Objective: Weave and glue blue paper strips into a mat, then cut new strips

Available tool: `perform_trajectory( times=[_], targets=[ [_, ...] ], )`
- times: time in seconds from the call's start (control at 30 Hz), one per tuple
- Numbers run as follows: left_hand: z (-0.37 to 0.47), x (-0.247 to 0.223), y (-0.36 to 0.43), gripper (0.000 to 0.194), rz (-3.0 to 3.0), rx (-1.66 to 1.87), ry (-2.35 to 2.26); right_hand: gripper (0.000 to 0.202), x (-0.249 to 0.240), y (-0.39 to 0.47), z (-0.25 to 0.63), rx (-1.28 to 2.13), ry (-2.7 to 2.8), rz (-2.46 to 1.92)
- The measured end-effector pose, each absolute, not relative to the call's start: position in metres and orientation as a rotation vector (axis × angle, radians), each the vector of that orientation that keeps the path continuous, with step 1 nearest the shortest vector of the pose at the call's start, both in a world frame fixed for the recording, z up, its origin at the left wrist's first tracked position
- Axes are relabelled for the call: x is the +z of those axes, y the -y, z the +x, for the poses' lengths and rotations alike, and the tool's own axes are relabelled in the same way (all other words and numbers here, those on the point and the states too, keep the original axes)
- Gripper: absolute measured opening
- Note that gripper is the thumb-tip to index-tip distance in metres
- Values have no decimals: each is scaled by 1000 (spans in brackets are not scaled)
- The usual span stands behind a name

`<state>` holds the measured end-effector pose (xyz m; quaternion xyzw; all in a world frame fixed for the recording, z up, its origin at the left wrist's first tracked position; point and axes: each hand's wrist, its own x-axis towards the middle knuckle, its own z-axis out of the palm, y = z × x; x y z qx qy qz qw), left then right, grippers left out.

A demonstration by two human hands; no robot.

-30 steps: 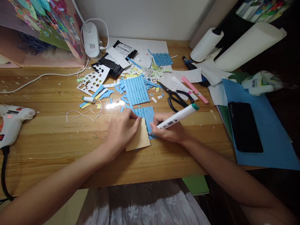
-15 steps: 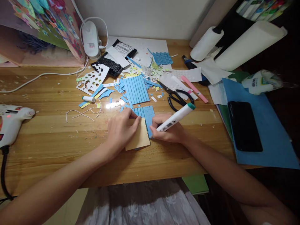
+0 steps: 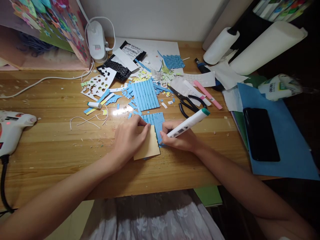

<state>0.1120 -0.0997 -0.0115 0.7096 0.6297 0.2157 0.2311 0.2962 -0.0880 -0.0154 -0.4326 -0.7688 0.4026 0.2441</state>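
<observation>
My right hand (image 3: 178, 136) grips a white marker (image 3: 186, 124) with a green end, its tip low against a blue sheet (image 3: 159, 126) marked with dark lines. Over that sheet's left part lies a cream card (image 3: 148, 146); small dark green marks show along the card's right edge. My left hand (image 3: 131, 136) is closed at the card's upper left, thumb and fingers pressing it down. Just beyond lies another blue piece (image 3: 145, 95) with dark parallel lines. The marker's cap (image 3: 94, 105) rests among paper strips to the left.
Black-handled scissors (image 3: 188, 101) and a pink stick (image 3: 207, 95) lie beyond my right hand. Paper scraps (image 3: 165, 75) cover the back middle. At the left is a glue gun (image 3: 16, 128); at the right, a phone (image 3: 261, 135) on blue paper (image 3: 295, 146). White string (image 3: 86, 121) curls nearby.
The marker's tip has shifted slightly left, closer to the card's right edge, and its tilt has changed a little. My left hand and the card stay in place.
</observation>
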Motion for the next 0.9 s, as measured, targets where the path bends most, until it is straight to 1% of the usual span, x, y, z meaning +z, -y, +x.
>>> perform_trajectory(
  times=[0.23,0.37,0.6,0.77,0.9],
  targets=[
    [113,-11,100,15,1952,587,-1736,25,-15,88,294,1060,1990,-1194],
    [112,-11,99,15,1928,605,-1717,27,-15,87,296,1063,1912,-1162],
    [93,-7,79,20,1753,797,-1555,30,-14,79,303,1053,1571,-1195],
    [88,-9,73,20,1718,835,-1623,31,-13,77,305,1139,1536,-1282],
    [92,-11,74,16,1750,822,-1630,31,-13,79,303,1242,1503,-1271]
  ],
)
